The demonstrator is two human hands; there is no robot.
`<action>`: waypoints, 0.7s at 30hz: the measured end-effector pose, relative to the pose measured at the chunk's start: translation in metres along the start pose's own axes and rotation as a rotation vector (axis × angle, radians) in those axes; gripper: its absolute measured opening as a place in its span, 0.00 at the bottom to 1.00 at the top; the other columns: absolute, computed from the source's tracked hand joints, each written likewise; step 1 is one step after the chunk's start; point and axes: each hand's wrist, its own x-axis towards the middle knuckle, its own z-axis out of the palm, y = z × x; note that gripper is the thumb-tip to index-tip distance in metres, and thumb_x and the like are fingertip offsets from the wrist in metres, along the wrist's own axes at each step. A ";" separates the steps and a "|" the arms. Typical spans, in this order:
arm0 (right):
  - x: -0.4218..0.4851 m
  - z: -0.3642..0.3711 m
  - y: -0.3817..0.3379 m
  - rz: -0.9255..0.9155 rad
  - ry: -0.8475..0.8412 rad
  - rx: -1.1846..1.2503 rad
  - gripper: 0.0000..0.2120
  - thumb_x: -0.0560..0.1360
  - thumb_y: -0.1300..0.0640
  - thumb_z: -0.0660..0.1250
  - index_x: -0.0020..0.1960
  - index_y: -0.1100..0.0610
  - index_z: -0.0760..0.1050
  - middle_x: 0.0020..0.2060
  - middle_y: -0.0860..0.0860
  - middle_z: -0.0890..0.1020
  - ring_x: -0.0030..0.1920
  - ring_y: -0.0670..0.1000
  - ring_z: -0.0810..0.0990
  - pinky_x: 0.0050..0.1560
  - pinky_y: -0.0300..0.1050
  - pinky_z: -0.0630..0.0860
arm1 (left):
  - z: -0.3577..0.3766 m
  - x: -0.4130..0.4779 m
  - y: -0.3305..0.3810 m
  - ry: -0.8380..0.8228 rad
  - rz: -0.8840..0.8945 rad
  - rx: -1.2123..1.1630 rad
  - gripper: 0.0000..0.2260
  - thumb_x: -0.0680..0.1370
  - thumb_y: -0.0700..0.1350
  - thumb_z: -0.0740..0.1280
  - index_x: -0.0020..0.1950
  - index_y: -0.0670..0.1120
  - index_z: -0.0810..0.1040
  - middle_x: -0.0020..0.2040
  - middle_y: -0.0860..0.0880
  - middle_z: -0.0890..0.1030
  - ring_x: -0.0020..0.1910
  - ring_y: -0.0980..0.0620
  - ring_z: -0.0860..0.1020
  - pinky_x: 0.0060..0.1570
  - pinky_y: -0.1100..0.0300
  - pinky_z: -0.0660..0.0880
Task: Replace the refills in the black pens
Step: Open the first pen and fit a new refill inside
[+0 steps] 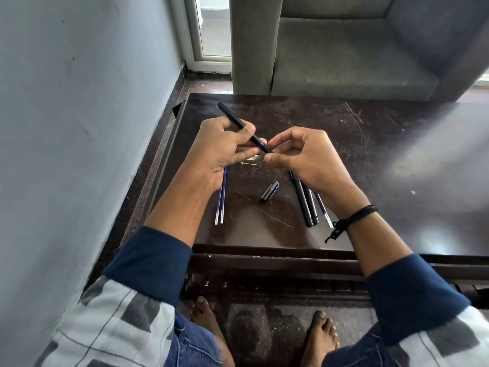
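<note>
Above the cap (270, 191), the left hand (222, 149) clamps a pen (244, 127); right fingers (275, 141) pinch its tip, which could slip and roll off the surface (370, 154).

A dark scratched table (344, 144) stands beside a pale blue wall (79, 102). Beyond it sits a grey sofa (344, 54), with a white-framed glass door (209, 30) in the corner.

You hold one uncapped black pen (239, 125) tilted above the counter (370, 154), blue tip end down-right. Its black cap (270, 191) lies below it. Two blue refills (221, 200) lie left; two more black pens (307, 202) and another refill (324, 210) lie right.
</note>
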 end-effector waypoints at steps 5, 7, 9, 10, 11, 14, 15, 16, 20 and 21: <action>0.001 0.001 0.001 0.025 0.022 -0.048 0.09 0.68 0.59 0.81 0.44 0.54 0.83 0.38 0.51 0.86 0.41 0.51 0.85 0.51 0.53 0.83 | 0.001 -0.001 0.000 0.007 -0.003 -0.008 0.03 0.80 0.37 0.68 0.52 0.38 0.79 0.46 0.37 0.85 0.43 0.44 0.87 0.44 0.57 0.84; 0.001 0.002 0.001 0.032 0.025 -0.031 0.06 0.70 0.59 0.80 0.43 0.53 0.83 0.37 0.52 0.87 0.39 0.50 0.85 0.51 0.55 0.83 | 0.001 0.000 0.001 0.013 -0.007 -0.008 0.03 0.80 0.37 0.68 0.51 0.38 0.79 0.46 0.38 0.85 0.42 0.45 0.87 0.43 0.57 0.84; 0.001 0.002 0.000 0.035 0.016 -0.020 0.05 0.72 0.60 0.78 0.42 0.52 0.84 0.36 0.52 0.87 0.37 0.49 0.84 0.51 0.57 0.83 | 0.000 0.000 0.001 0.014 -0.009 -0.015 0.03 0.80 0.37 0.68 0.51 0.39 0.79 0.46 0.38 0.85 0.42 0.45 0.87 0.42 0.58 0.83; 0.001 0.002 0.000 0.035 0.010 -0.015 0.04 0.73 0.60 0.77 0.43 0.53 0.84 0.35 0.53 0.86 0.37 0.49 0.85 0.52 0.57 0.83 | 0.000 0.001 0.001 0.016 -0.008 -0.019 0.03 0.80 0.37 0.68 0.51 0.38 0.78 0.46 0.38 0.85 0.42 0.45 0.87 0.41 0.59 0.83; 0.000 0.002 -0.001 0.033 0.006 -0.009 0.03 0.73 0.60 0.77 0.44 0.54 0.84 0.36 0.53 0.86 0.38 0.49 0.85 0.52 0.57 0.83 | 0.000 0.001 0.001 0.018 -0.009 -0.021 0.03 0.80 0.37 0.68 0.52 0.38 0.78 0.45 0.38 0.85 0.42 0.46 0.87 0.40 0.60 0.83; -0.001 0.002 -0.001 0.022 0.007 -0.014 0.08 0.71 0.57 0.79 0.48 0.54 0.83 0.38 0.53 0.87 0.42 0.52 0.86 0.53 0.57 0.83 | 0.001 0.000 0.001 0.021 -0.012 -0.027 0.03 0.80 0.37 0.68 0.51 0.38 0.78 0.43 0.40 0.85 0.40 0.47 0.87 0.39 0.61 0.82; -0.001 0.002 -0.001 0.024 0.011 -0.022 0.09 0.70 0.57 0.80 0.48 0.54 0.83 0.38 0.53 0.87 0.42 0.53 0.86 0.53 0.57 0.83 | 0.001 -0.001 0.001 0.020 -0.011 -0.029 0.03 0.80 0.37 0.68 0.52 0.38 0.78 0.43 0.40 0.85 0.40 0.47 0.87 0.39 0.61 0.82; -0.001 0.002 0.000 0.030 0.016 -0.026 0.09 0.70 0.57 0.80 0.47 0.54 0.83 0.38 0.52 0.87 0.42 0.53 0.86 0.53 0.57 0.83 | 0.001 -0.001 0.001 0.018 -0.011 -0.030 0.04 0.80 0.37 0.68 0.52 0.37 0.78 0.43 0.40 0.85 0.41 0.47 0.87 0.40 0.60 0.83; 0.001 0.002 0.000 0.054 0.026 -0.018 0.06 0.71 0.58 0.79 0.44 0.54 0.83 0.38 0.52 0.87 0.42 0.54 0.86 0.52 0.59 0.83 | 0.003 -0.001 0.001 0.020 -0.015 -0.025 0.05 0.80 0.37 0.68 0.54 0.37 0.78 0.43 0.39 0.85 0.41 0.46 0.87 0.41 0.59 0.83; 0.001 0.003 0.000 0.055 0.021 -0.010 0.05 0.72 0.59 0.78 0.44 0.55 0.83 0.38 0.52 0.87 0.41 0.53 0.86 0.52 0.58 0.83 | 0.003 -0.001 0.001 0.022 -0.016 -0.024 0.05 0.80 0.37 0.68 0.54 0.37 0.78 0.43 0.40 0.85 0.41 0.46 0.87 0.41 0.59 0.83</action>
